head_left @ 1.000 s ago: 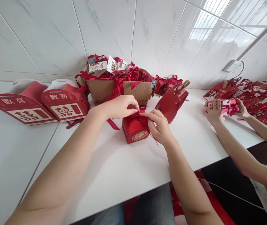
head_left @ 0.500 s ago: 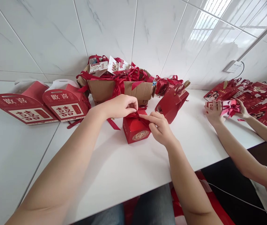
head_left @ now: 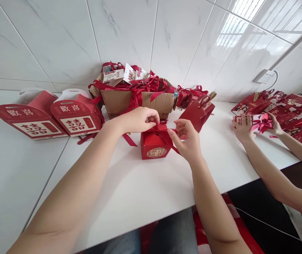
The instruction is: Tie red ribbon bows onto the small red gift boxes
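Observation:
A small red gift box [head_left: 154, 150] with a round gold emblem stands upright on the white table in front of me. A red ribbon [head_left: 164, 133] is looped over its top. My left hand [head_left: 142, 120] reaches in from the left, thumb and fingers pinched on the ribbon at the box's top. At the box's right upper edge is my right hand [head_left: 186, 139], thumb and fingers apart. Its thumb touches the ribbon loop, and a ribbon tail hangs down the box's right side beneath it.
Behind the box stands a cardboard box [head_left: 119, 102] heaped with red ribbons and tags. Two red handled boxes [head_left: 76, 114] are at the left, a red bag [head_left: 200, 109] at the right. Farther right, a co-worker's hands [head_left: 243, 128] hold a ribboned box [head_left: 256, 121] near several red bags.
My right hand has opened, its pointing finger lifting off the knot and the thumb moving to the ribbon loop. The box has turned slightly, its emblem facing me more. My left hand keeps its pinch.

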Action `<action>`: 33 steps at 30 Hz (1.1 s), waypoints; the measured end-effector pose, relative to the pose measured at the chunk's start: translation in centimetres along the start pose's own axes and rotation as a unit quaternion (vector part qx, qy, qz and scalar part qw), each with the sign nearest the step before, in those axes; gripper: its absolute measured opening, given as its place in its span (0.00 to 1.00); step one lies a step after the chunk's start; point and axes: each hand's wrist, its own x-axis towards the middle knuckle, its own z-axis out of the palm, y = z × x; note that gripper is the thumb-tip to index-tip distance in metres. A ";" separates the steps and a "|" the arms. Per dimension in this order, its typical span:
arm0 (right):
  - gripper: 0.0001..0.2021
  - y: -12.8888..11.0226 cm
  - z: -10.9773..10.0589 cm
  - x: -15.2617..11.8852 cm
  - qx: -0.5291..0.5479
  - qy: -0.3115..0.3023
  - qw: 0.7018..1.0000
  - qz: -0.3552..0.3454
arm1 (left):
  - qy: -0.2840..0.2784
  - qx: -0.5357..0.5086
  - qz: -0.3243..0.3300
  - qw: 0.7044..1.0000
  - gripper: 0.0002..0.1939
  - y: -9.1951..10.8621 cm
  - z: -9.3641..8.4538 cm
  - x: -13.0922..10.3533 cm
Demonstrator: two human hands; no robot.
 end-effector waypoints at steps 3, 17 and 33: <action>0.18 -0.3 -1.3 -0.1 -0.008 -0.049 0.998 0.049 | -0.020 0.015 0.001 1.000 0.13 0.0 -0.1 -0.1; 0.04 -1.7 -3.3 -1.2 -0.058 -0.219 0.973 0.034 | -0.039 0.043 -0.013 0.998 0.12 0.1 -0.1 -0.3; 0.08 -2.6 0.0 -1.9 -0.065 -0.238 0.960 -0.129 | -0.042 0.062 -0.028 0.997 0.08 0.3 0.8 0.4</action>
